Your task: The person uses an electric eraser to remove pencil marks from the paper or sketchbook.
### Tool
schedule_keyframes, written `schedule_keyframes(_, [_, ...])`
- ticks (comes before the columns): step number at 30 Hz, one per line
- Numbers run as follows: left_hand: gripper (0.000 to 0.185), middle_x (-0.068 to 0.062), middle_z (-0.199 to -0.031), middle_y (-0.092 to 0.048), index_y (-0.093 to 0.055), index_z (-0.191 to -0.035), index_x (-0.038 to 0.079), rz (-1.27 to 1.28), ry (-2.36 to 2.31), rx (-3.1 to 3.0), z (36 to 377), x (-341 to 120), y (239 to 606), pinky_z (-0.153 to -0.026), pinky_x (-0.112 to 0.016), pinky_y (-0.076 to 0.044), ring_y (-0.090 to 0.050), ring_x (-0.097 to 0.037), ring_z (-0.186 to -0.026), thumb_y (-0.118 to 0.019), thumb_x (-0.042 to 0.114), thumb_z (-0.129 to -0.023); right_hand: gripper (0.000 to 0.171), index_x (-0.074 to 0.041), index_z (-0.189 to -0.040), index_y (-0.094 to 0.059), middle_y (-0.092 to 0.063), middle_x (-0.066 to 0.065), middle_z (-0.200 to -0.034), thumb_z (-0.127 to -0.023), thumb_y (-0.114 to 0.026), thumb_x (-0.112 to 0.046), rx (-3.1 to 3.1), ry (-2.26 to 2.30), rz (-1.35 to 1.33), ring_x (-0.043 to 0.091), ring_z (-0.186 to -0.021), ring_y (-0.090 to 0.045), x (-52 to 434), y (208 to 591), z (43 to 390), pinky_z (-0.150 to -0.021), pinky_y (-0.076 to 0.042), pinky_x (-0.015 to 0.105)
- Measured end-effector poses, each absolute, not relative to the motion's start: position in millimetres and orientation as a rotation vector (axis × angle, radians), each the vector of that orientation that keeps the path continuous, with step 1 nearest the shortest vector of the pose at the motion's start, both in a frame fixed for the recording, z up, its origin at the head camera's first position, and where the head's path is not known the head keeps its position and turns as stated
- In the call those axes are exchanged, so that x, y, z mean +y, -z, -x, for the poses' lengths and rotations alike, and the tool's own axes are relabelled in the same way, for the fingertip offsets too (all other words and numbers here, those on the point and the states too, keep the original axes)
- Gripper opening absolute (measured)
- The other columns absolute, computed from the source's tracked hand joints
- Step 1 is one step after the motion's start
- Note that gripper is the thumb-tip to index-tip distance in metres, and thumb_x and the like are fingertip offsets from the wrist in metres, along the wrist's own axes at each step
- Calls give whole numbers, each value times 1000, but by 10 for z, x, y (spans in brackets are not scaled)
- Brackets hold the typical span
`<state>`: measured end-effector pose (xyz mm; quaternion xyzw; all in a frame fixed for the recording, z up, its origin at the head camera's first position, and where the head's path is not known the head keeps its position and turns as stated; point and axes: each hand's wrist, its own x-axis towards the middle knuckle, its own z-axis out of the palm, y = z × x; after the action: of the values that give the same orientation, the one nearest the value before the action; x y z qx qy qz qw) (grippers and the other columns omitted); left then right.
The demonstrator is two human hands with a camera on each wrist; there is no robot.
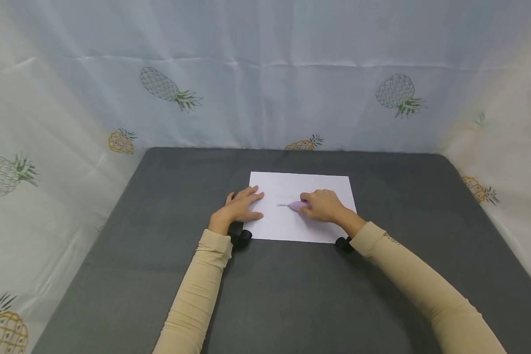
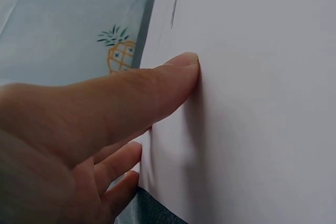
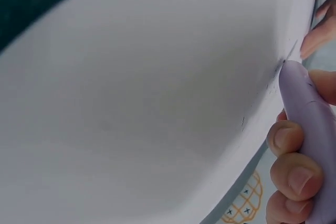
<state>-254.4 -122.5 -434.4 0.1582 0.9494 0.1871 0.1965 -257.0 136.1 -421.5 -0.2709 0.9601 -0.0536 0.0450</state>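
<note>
Paper sheet (image 1: 301, 206) lies flat near the middle of the grey worktop (image 1: 292, 295), white, long edge toward the person.

Left to right:
- Left hand (image 1: 241, 206) rests on the sheet's left edge, fingers (image 2: 157, 85) straight and spread, pressing it down. Grasping nothing. In the left wrist view the thumb lies flat on the paper.
- Craft knife (image 1: 297, 205), lilac body, thin metal blade pointing left, tip touching the paper around mid-sheet.
- Right hand (image 1: 325, 205) has its fingers (image 3: 289, 174) curled round the knife body, pen-style grip.

Progress, as a judgement: cutting looks barely started. The right wrist view shows the blade tip on the sheet with a few faint dark specks near it, but I can't tell whether there is a real slit. The sheet is in one piece, with no separated strip or offcut visible. So the setup is done (sheet pinned, blade placed) and nearly all of the cut is left.

Writing and brands: none readable. The paper is blank and the knife shows no visible logo. The backdrop cloth (image 1: 265, 73) has a printed pineapple pattern only, no text. There is a small mark on the right sleeve (image 1: 391, 239), too small to read.
</note>
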Motion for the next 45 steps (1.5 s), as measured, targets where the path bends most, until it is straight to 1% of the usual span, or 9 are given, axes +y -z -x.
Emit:
schedule_keyframes(10, [68,-4,-165,-14,-31,-152,19,-436,-541,2648,2553,-1208,4344,-122,-60,-1,-13,-29,-154,-61,36,-93,23,-9,-102,-65,-68,8,-78,-89,-61,-28,2936,148,825,16,-63,-49,1362,4214,2573,-54,-28,24])
schedule_keyframes(21, [68,-4,-165,-14,-31,-152,19,-434,-541,2652,2559,-1177,4325,-122,-60,-2,-13,-29,-154,-61,35,-93,24,-9,-102,-65,-67,8,-77,-89,-61,-28,2936,149,849,16,-63,-49,1372,4198,2581,-53,-30,24])
schedule_keyframes(27, [68,-4,-165,-15,-32,-152,19,-427,-539,2651,2561,-1164,4309,-121,-61,-2,-13,-29,-153,-61,35,-93,25,-9,-104,-65,-68,8,-80,-89,-60,-29,2936,145,808,17,-65,-50,1382,4187,2582,-55,-31,25])
schedule_keyframes(33, [68,-5,-165,-15,-32,-152,19,-420,-527,2654,2549,-1194,4327,-121,-61,-3,-13,-29,-153,-61,35,-93,24,-11,-102,-65,-64,5,-74,-89,-60,-30,2920,295,772,17,-64,-49,1372,4186,2505,-56,-31,25])
schedule_keyframes(35, [68,-5,-165,-15,-32,-152,19,-414,-529,2656,2542,-1209,4339,-121,-61,-2,-13,-29,-154,-62,35,-93,26,-11,-105,-65,-65,6,-76,-89,-60,-31,2934,372,735,17,-65,-51,1371,4205,2487,-57,-34,27])
schedule_keyframes(40, [68,-5,-165,-15,-32,-152,19,-427,-538,2654,2517,-1221,4366,-121,-62,-2,-13,-29,-154,-61,36,-93,32,-11,-116,-64,-69,10,-93,-93,-58,-32,2892,559,611,20,-75,-56,1426,4282,2437,-68,-43,33])
schedule_keyframes(42, [68,-5,-165,-15,-32,-152,19,-431,-541,2652,2513,-1219,4369,-121,-62,-2,-13,-30,-153,-61,36,-93,33,-11,-118,-63,-69,12,-97,-93,-58,-32,2868,628,574,21,-78,-57,1460,4305,2421,-71,-44,35])
schedule_keyframes(45, [68,-6,-165,-15,-32,-152,19,-429,-536,2658,2516,-1214,4367,-121,-62,-2,-13,-30,-153,-61,36,-93,32,-11,-117,-64,-68,14,-97,-92,-59,-31,2852,718,544,23,-79,-57,1503,4316,2418,-70,-43,33])
